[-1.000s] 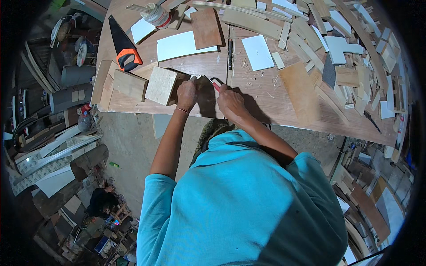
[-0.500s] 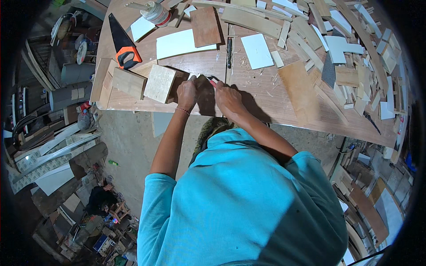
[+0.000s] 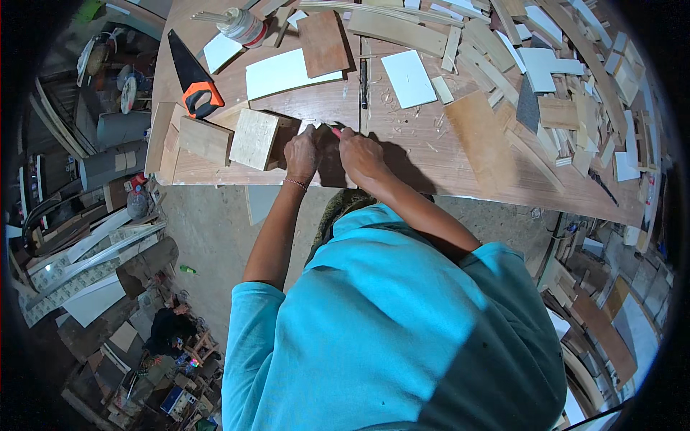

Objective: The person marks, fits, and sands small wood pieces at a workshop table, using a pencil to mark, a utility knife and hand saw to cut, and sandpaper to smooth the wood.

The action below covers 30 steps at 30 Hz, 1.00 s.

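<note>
Close together over the near edge of the workbench [image 3: 410, 161], both of my hands are closed. My left hand [image 3: 302, 158] pinches a small pale piece of wood [image 3: 310, 124], mostly hidden by the fingers. In my right hand [image 3: 361, 155] is a red-handled knife [image 3: 336, 132], its dark blade pointing toward the left hand's fingertips. Just left of my left hand stands a pale wooden block [image 3: 254, 138], with a flat wooden piece [image 3: 205, 140] beside it. Wood shavings [image 3: 420, 129] lie to the right of my right hand.
A handsaw [image 3: 194, 79] with an orange and black handle lies at the left. Behind my hands are a white board [image 3: 291, 75], a brown panel [image 3: 323, 43] and a jar [image 3: 243, 29] holding sticks. Wood offcuts [image 3: 568, 113] crowd the right side. A person [image 3: 171, 329] is at lower left.
My right hand has shifted left, bringing the knife nearer to my left hand. The left hand keeps its pinch. The whole view has shifted slightly.
</note>
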Available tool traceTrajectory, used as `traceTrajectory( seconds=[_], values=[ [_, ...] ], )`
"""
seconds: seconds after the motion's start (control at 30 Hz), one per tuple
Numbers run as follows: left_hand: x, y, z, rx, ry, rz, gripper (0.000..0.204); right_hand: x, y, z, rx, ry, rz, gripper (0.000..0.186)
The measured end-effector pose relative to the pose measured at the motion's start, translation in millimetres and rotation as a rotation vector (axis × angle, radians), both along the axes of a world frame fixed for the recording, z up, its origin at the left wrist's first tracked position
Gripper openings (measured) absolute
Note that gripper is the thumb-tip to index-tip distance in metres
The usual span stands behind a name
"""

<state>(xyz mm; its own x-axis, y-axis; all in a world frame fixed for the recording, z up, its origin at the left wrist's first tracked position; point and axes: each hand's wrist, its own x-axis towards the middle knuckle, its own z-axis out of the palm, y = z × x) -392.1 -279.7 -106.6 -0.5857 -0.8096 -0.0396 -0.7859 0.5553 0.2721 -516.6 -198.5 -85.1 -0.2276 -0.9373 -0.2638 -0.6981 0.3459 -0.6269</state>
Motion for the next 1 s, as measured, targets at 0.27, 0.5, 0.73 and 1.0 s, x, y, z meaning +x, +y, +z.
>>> traceTrajectory(
  seconds=[0.27, 0.5, 0.73, 1.0],
  values=[
    [1.2, -2.3, -4.1, 0.025, -0.075, 0.028, 0.021, -3.9, 7.3, 6.5, 0.035, -0.003, 0.014, 0.017],
    [0.0, -1.6, -1.1, 0.066, 0.004, 0.023, 0.021, 0.3, 2.8, -3.4, -0.049, 0.016, 0.0, 0.017],
    [-1.3, -7.2, -3.3, 0.015, -0.02, 0.027, 0.009, -10.3, 3.2, -13.4, 0.01, -0.042, -0.019, 0.021],
    [-1.2, -7.3, 1.6, 0.046, -0.053, 0.039, 0.008, -7.3, 7.4, 2.5, 0.034, -0.055, -0.017, 0.022]
  ],
)
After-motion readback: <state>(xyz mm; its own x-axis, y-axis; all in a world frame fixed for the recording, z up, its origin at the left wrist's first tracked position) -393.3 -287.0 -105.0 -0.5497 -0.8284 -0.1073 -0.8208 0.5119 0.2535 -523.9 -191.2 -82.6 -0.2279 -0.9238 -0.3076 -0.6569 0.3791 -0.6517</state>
